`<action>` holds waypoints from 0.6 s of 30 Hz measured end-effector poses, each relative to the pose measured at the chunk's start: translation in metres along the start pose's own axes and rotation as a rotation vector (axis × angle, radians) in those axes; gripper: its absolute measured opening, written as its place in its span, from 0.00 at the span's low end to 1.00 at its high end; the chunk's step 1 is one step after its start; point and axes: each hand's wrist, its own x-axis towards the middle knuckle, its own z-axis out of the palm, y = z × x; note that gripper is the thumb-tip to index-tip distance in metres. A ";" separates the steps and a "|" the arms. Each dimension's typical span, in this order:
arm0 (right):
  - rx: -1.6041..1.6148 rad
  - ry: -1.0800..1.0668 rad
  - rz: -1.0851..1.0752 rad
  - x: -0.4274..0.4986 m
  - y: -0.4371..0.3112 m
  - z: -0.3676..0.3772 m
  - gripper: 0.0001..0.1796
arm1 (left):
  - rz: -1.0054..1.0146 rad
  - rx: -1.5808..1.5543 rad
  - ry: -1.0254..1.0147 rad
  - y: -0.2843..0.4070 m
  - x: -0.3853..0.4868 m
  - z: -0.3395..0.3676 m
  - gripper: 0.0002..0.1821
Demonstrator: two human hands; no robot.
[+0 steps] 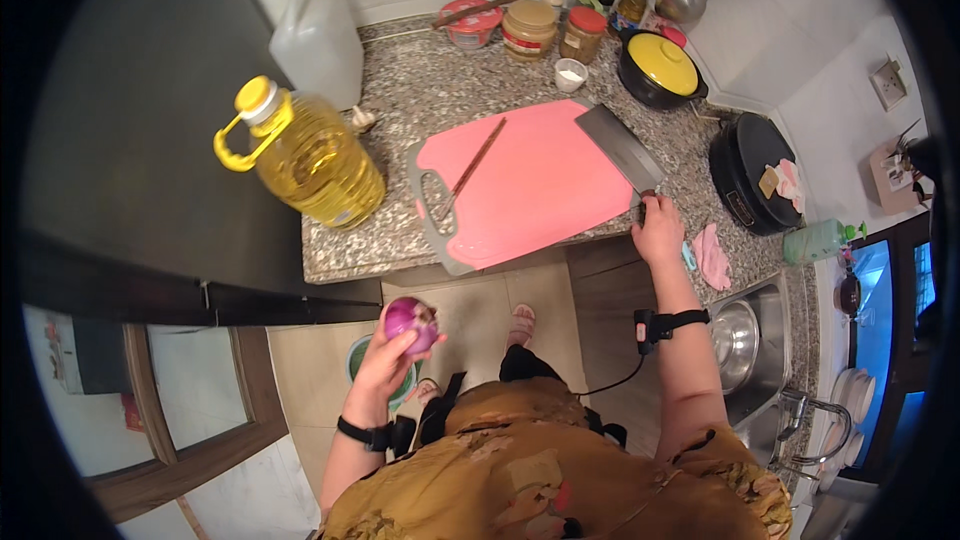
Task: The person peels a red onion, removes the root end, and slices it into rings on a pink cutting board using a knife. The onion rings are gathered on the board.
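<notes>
My left hand (394, 356) holds a whole red onion (412, 325) away from the counter, above the floor. At the front right of the pink cutting board (540, 180), my right hand (658, 229) has its fingers closed around the handle of a cleaver (616, 146). The cleaver's blade lies flat across the board's right edge; most of the handle is hidden by the fingers. A pair of brown chopsticks (478, 162) rests slantwise on the board's left part, near its grey-rimmed handle slot.
An oil jug (319, 157) and a garlic bulb (363, 119) stand left of the board. Behind it are jars (529, 30), a small white cup (571, 75) and a yellow-lidded pot (662, 69). A black electric cooker (752, 172), pink cloth (711, 258) and steel sink (769, 337) are right.
</notes>
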 end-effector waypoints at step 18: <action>0.159 -0.158 0.033 0.064 0.050 -0.017 0.29 | 0.524 0.917 0.035 -0.027 0.245 0.168 0.49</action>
